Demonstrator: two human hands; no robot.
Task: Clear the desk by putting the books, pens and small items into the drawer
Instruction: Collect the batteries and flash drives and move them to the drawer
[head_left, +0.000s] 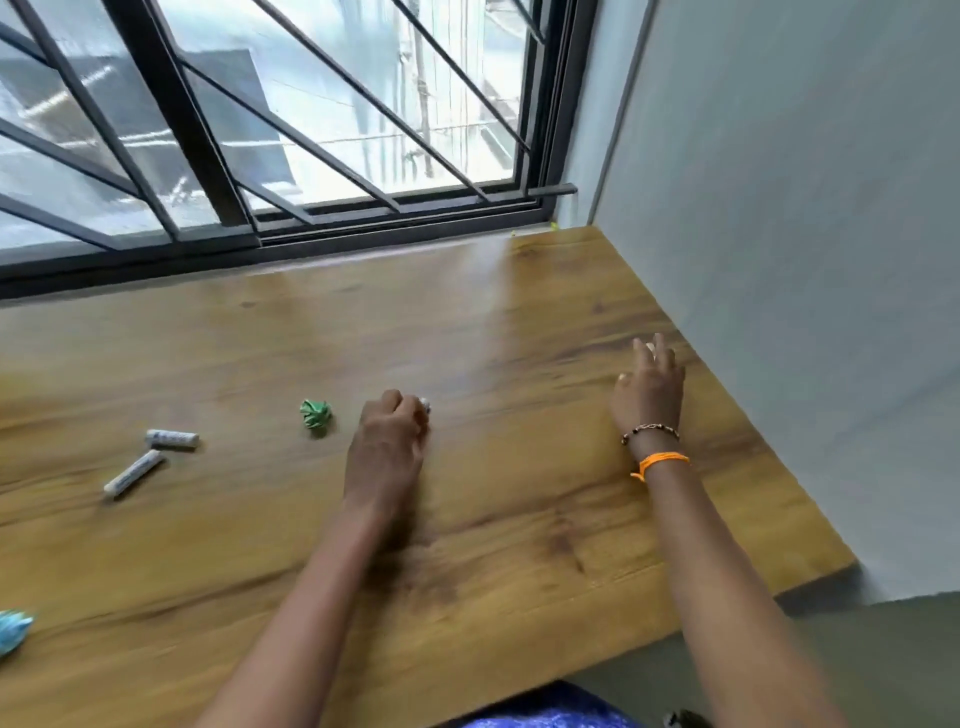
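**Small items lie to the left; the left hand is the nearer one**

Wooden table (519, 322) under a barred window (260, 130), with a grey wall on the right. The left hand (392, 436) rests knuckles-up near the middle of the table, its fingers curled round something small and pale (425, 404) that peeks out past the knuckles; what it is I cannot tell. The right hand (649, 387) reaches toward the far right edge with fingers spread and loose, holding nothing that shows.

What remains to clear sits on the left. A green crumpled ball (315, 414) lies just beside the left hand. Farther left are two white tubes: the upper tube (172, 439) lies almost crosswise, the lower tube (134, 473) slants from near-left to far-right, and their ends nearly meet. A blue crumpled piece (13, 630) pokes in at the left frame edge. No drawer is in view.

Everything remaining lies leftward, so the left hand is better placed, green ball first; its fingers look occupied, though.
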